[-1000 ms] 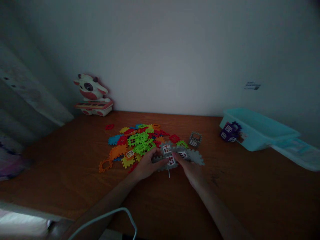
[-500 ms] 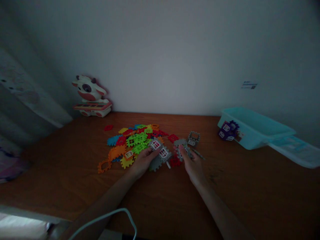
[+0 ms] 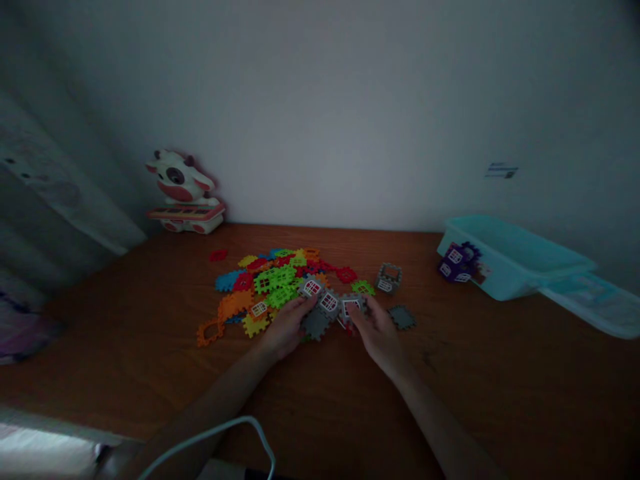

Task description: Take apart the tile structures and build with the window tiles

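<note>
My left hand (image 3: 290,325) is closed on a joined group of grey interlocking tiles (image 3: 316,323), some with white window frames. Between thumb and fingers, my right hand (image 3: 376,328) grips a single grey window tile (image 3: 351,307). Its left edge meets the joined group's right side; whether the teeth are locked I cannot tell. A plain grey tile (image 3: 401,317) lies flat just right of my right hand. Behind it stands a small grey box-like piece (image 3: 389,277) with a window. A green tile (image 3: 363,287) lies beyond my right fingers.
A heap of coloured tiles (image 3: 275,278) lies behind and left of my hands. At the right stand a purple tile cube (image 3: 459,261) and a turquoise bin (image 3: 505,288) with a lid (image 3: 595,303). A cow toy keyboard (image 3: 185,212) sits at the back left.
My right hand has moved left, bringing its grey window tile against the joined group. A plain grey tile now lies flat on the table to its right. My left hand has barely moved.
</note>
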The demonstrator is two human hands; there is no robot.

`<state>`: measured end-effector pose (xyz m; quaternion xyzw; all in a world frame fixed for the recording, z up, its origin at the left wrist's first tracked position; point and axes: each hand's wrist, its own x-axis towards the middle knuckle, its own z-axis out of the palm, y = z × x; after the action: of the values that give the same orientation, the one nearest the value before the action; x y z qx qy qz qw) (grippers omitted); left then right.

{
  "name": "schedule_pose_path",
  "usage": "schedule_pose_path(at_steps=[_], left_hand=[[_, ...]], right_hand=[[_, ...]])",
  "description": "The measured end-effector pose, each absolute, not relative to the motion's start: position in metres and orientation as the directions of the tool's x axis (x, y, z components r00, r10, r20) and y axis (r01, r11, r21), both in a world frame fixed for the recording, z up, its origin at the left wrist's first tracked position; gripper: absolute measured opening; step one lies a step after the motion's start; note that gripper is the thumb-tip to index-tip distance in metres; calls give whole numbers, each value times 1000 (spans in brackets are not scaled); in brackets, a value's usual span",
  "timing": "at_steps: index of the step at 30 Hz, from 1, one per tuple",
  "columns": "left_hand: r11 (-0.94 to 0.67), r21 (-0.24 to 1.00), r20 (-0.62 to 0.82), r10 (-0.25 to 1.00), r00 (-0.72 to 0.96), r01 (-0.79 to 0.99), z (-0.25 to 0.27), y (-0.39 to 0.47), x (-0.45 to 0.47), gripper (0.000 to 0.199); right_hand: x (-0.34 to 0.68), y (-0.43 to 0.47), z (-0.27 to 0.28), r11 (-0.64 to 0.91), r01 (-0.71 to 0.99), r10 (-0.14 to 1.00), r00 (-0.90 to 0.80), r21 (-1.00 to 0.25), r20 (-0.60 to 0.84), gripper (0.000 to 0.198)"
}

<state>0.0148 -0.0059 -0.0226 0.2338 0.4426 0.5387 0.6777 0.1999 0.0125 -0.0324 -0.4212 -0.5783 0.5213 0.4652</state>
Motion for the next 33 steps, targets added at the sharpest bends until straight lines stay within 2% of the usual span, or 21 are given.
schedule_pose_path(at_steps=[3,6,8,10,12,14,20,24,29,31,33], left_hand=[[307,772,-328,942,64,-556,-19,-7,14,15],[315,745,-341,937,70,-589,-15,-9,14,11],[320,732,-345,935,77,-602,-14,-9,13,10],[328,731,-340,935,98,-599,-16,-10,13,13],[320,748,-312,943,116,-582,-19,-10,13,20],[291,776,-273,955,119,-559,-22,-10,13,28],[186,897,-179,982,54,-400,-24,-10,14,42],[108,967,-104,994,30,-231,-29,-10,14,36],[47,995,-49,998,-26,-85,-35,-10,12,29],[-6,999,5,999,-35,-45,-32,-12,11,24],[-78,997,78,997,0,0,-27,-14,11,27]], right_hand=[[199,10,-31,294,177,946,-197,-939,259,31],[200,10,-29,421,226,907,-139,-878,399,27],[200,11,-29,377,165,923,-154,-912,353,26],[201,11,-31,263,97,946,-221,-960,237,29],[201,11,-34,176,57,952,-265,-983,155,34],[200,11,-36,150,41,951,-278,-988,133,41],[201,11,-33,92,186,945,-326,-978,27,35],[202,12,-30,14,141,941,-336,-990,-35,35],[203,14,-29,-21,103,943,-328,-994,-54,36],[203,14,-29,-27,92,941,-332,-995,-57,37],[202,15,-30,-33,72,941,-333,-997,-56,39]])
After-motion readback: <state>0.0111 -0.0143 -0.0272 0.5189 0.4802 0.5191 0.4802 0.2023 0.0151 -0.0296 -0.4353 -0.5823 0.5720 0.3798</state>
